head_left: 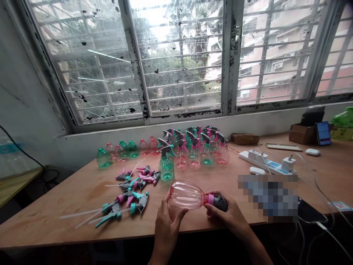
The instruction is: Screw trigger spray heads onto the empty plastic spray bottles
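A clear pink spray bottle [186, 194] lies sideways above the table's front edge, its base to the left. My left hand [168, 217] is wrapped round the body near the base. My right hand [224, 213] grips the trigger spray head [217, 201], grey with a pink collar, at the bottle's neck. Whether the collar is fully seated on the neck I cannot tell. Just beyond stands a green spray bottle [166, 169] with its head on. Left of my hands lie several loose spray heads [139, 204] in grey, pink and teal, with thin dip tubes.
Several bottles without heads, among them a green bottle [104, 158], stand at the back left. Several headed bottles [207, 156] stand at the back middle. To the right are a power strip [267, 163] with cables, a white case [257, 170], a phone [311, 210] and a cardboard box [302, 133].
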`<state>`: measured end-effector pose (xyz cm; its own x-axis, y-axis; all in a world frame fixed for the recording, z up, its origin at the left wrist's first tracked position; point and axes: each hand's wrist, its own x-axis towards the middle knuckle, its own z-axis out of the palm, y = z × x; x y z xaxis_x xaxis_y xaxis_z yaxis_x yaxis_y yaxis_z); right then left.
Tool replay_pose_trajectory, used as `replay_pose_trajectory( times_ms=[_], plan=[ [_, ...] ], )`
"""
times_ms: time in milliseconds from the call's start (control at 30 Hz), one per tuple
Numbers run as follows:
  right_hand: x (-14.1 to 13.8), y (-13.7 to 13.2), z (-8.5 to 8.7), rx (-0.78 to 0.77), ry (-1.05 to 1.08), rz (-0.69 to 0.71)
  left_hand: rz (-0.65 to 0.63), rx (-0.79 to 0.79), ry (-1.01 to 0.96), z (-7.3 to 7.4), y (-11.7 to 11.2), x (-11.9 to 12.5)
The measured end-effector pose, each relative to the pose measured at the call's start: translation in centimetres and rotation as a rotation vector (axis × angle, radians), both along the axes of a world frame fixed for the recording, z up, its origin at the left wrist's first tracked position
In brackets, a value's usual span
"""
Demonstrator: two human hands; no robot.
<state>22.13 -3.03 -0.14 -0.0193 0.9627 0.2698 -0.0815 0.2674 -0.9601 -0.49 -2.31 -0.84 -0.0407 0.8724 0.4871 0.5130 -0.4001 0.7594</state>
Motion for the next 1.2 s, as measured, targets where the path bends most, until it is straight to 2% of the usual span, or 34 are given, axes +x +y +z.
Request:
replay_pose_trajectory(
  times_ms=[100,233,467,700,800,933,1200],
  plan=[
    [0.0,0.03,-0.14,0.006,0.008,0.0,-0.031,0.035,0.009,0.03,0.1,-0.01],
    [0.12,0.18,-0.44,-0.001,0.005,0.013,-0.005,0.094,0.025,-0.3,0.26,-0.1],
    [0.18,0.4,-0.45,0.011,-0.029,0.013,-0.054,-0.043,-0.07,0.45,-0.5,-0.15],
    [0.13,0.35,-0.57,-0.018,0.007,0.028,-0.017,0.088,-0.012,0.27,-0.02,0.03],
    [0.15,0.33,-0.53,-0.016,-0.012,0.025,-0.002,0.033,-0.014,0.07,-0.12,-0.02],
    [0.13,0.4,-0.53,-0.017,-0.025,0.023,-0.044,-0.03,-0.06,0.03,-0.24,-0.09],
    [0.2,0.13,-0.34,-0.023,-0.026,0.043,0.002,0.094,0.05,-0.32,0.22,-0.13]
  ],
)
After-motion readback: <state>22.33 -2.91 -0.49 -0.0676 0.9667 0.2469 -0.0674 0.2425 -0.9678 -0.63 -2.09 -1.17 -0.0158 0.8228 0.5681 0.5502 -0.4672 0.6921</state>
